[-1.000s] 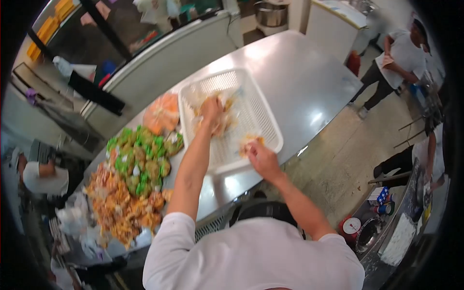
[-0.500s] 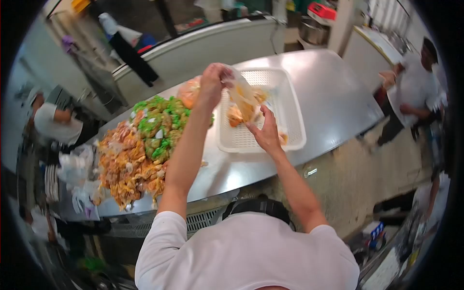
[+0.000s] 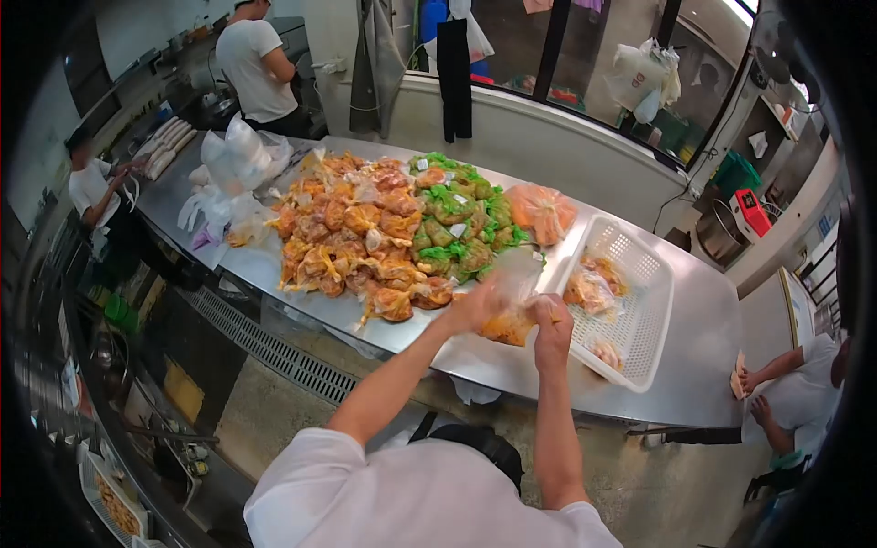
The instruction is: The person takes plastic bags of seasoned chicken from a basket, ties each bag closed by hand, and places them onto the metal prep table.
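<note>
A clear plastic bag (image 3: 508, 321) with orange contents hangs between my hands, over the metal table's front edge. My right hand (image 3: 552, 321) is closed on the bag's right side. My left hand (image 3: 475, 309), smeared by motion, is at the bag's left; its fingers cannot be made out. Just right of my hands, the white perforated basket (image 3: 647, 315) holds a few bagged orange pieces (image 3: 594, 285). To the left lie a big pile of orange-filled bags (image 3: 347, 228) and bags with green ties (image 3: 457, 219). A pinkish-orange bag (image 3: 541, 212) sits behind the basket's left side.
The metal table (image 3: 703, 338) extends beyond the basket. White plastic bags (image 3: 239, 160) lie at its far left. Two people (image 3: 256, 68) (image 3: 96, 192) stand at the left, another person (image 3: 804, 393) at the right. A floor drain (image 3: 274, 345) runs below the table.
The view has turned left. The bag came up from the basket and is now left of it, between my hands. My right hand has closed on it.
</note>
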The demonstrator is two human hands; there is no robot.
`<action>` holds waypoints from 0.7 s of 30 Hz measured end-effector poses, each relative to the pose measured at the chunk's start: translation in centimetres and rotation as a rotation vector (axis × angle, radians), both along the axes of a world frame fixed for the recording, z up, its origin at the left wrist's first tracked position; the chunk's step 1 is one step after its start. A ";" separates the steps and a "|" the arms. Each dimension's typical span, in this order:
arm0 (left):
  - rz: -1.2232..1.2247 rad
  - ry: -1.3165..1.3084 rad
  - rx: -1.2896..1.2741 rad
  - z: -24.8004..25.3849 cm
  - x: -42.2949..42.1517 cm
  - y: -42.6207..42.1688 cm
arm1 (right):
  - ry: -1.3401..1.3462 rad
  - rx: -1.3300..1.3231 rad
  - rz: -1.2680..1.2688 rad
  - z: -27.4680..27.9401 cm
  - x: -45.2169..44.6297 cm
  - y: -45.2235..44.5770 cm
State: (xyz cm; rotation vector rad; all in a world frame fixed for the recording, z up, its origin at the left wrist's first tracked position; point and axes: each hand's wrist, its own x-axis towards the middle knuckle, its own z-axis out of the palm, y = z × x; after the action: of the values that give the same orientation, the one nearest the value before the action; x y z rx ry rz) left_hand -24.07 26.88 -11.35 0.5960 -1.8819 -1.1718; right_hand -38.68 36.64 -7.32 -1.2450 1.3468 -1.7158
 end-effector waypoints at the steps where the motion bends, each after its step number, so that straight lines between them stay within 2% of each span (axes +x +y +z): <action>1: -0.141 -0.288 0.126 -2.3 1.4 1.5 | -0.004 0.019 0.021 -0.4 0.6 -0.2; 3: -0.275 -0.255 0.006 -5.7 2.5 3.7 | -0.006 0.063 0.061 -2.1 1.7 -0.7; 7: -0.302 -0.232 0.404 -8.9 3.7 7.0 | 0.176 0.254 0.188 -2.9 5.8 0.5; 8: -0.284 -0.181 0.463 -10.0 3.3 7.6 | 0.258 0.202 0.220 -4.0 6.3 0.4; 9: -0.266 -0.134 0.523 -11.2 2.7 8.4 | 0.183 0.228 0.231 -4.5 6.6 0.5; 10: -0.299 0.205 1.086 -11.8 2.0 9.8 | 0.107 0.250 0.238 -4.7 6.5 0.4; 12: -0.184 0.098 0.942 -12.3 2.5 10.0 | 0.010 0.252 0.219 -3.9 5.8 0.5; 14: -0.156 0.063 0.887 -12.0 2.8 10.0 | -0.014 0.097 0.068 -3.2 7.5 0.9; 16: -0.200 0.095 0.929 -11.7 2.9 10.0 | 0.170 0.194 0.105 -4.3 7.0 1.6; 19: -0.254 -0.090 0.336 -9.4 3.7 9.3 | 0.358 0.464 0.253 -7.5 5.1 2.2; 20: -0.242 -0.332 0.332 -13.7 2.8 8.4 | 0.351 0.504 0.174 -10.3 3.2 1.6; 21: -0.237 -0.297 0.341 -13.8 2.8 8.6 | 0.226 0.481 0.125 -10.3 3.3 1.9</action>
State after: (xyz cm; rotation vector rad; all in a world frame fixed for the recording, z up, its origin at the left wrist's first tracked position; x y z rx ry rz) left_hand -21.27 35.47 -25.11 0.7825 -2.0567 -1.6549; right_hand -35.42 38.52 -17.62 -1.2284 1.6518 -1.0979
